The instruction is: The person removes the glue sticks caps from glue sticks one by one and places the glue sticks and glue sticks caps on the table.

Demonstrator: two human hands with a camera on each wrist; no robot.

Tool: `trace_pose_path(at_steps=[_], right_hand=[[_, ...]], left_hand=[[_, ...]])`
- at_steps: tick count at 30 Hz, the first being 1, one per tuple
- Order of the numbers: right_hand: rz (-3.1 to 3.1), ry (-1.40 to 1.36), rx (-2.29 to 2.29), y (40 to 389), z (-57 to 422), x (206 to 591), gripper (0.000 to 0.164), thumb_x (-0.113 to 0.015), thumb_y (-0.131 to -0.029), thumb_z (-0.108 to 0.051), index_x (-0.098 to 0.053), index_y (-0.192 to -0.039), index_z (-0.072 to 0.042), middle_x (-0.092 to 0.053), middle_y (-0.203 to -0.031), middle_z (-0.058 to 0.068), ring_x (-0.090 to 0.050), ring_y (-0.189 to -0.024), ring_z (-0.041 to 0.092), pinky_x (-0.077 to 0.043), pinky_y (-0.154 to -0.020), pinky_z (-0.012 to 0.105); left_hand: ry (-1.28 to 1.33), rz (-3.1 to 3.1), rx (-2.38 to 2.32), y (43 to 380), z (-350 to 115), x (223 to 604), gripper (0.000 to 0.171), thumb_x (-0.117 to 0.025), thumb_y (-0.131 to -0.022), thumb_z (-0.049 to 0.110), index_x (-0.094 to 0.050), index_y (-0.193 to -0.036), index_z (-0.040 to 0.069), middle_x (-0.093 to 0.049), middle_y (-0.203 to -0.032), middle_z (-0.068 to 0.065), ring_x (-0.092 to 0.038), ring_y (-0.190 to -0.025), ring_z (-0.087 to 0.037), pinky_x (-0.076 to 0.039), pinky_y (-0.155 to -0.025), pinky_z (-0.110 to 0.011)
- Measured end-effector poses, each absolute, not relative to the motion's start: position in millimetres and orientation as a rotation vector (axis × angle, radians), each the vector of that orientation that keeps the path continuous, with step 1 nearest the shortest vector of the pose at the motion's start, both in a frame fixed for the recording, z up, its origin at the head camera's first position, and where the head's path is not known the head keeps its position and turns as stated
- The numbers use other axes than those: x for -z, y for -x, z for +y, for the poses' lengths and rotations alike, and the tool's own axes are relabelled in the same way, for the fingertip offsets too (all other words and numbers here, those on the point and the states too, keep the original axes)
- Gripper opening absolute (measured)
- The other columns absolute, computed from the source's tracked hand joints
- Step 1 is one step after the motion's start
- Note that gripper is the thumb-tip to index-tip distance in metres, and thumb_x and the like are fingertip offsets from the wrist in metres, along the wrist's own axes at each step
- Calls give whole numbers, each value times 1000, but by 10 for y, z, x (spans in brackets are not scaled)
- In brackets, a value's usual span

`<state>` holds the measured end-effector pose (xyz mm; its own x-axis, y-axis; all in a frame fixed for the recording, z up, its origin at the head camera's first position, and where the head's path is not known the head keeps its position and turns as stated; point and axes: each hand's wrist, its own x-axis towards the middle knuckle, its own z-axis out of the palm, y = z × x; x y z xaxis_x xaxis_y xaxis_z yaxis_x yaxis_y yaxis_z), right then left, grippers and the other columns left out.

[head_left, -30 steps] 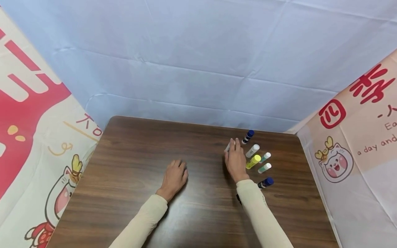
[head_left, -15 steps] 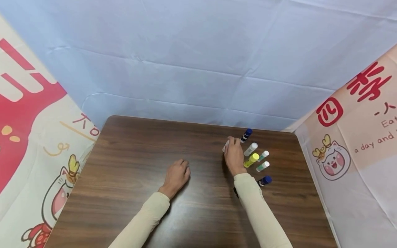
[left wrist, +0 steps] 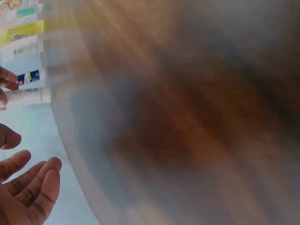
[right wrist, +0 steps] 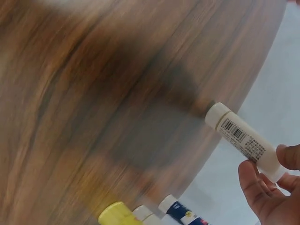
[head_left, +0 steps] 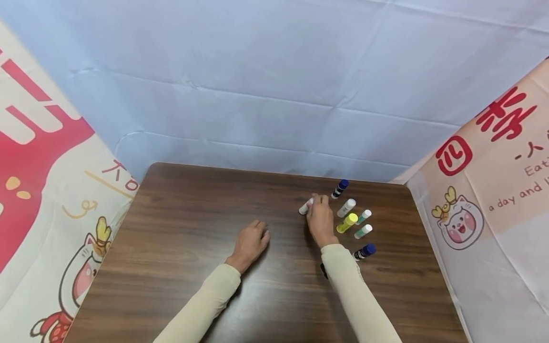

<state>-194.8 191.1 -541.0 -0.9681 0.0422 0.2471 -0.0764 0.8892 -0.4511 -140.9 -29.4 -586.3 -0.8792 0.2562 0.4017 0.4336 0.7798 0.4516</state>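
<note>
In the head view my right hand (head_left: 320, 218) is at the upper end of a white glue stick (head_left: 304, 207) standing on the table. The right wrist view shows thumb and fingers pinching that end, with a barcode label on the stick's side. My left hand (head_left: 249, 242) rests over the middle of the table, fingers loosely bent and holding nothing. Just right of my right hand stand another white-capped glue stick (head_left: 346, 208), a yellow one (head_left: 347, 223) and a blue-capped one (head_left: 340, 189).
Two green-and-white sticks, one farther back (head_left: 364, 216) and one nearer (head_left: 363, 231), stand to the right. A second blue-capped stick (head_left: 364, 251) is close to my right sleeve. The brown wooden table (head_left: 193, 205) ends at a pale cloth backdrop (head_left: 240, 114).
My right hand has taken hold of the white glue stick and shifted slightly left with it, away from the group. The left hand has drifted a little to the right.
</note>
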Motion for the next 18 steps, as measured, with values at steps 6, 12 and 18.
trace_pose_path(at_steps=[6, 12, 18], right_hand=[[-2800, -62, -755, 1885, 1785, 5351, 33, -55, -99, -16, -55, -126, 2, -51, -115, 22, -61, -82, 37, -52, -71, 47], [-2733, -138, -830, 1818, 1677, 5271, 32, -60, -97, -17, -58, -122, 3, -54, -109, 20, -61, -83, 35, -52, -71, 46], [-2709, -164, -904, 1778, 1578, 5229, 32, -64, -94, -25, -62, -110, 2, -57, -97, 14, -59, -76, 25, -52, -65, 38]], left_hand=[[469, -2682, 909, 1482, -202, 5761, 31, -69, -90, 22, -66, -115, 4, -68, -109, -10, -66, -93, -27, -55, -75, -40], [437, -2667, 936, 1602, -68, 5638, 42, -70, -89, 28, -62, -123, 5, -65, -119, -11, -63, -106, -28, -52, -86, -41], [424, -2675, 905, 1727, 76, 5548, 51, -77, -83, 31, -61, -125, 8, -64, -122, -8, -60, -109, -25, -51, -88, -39]])
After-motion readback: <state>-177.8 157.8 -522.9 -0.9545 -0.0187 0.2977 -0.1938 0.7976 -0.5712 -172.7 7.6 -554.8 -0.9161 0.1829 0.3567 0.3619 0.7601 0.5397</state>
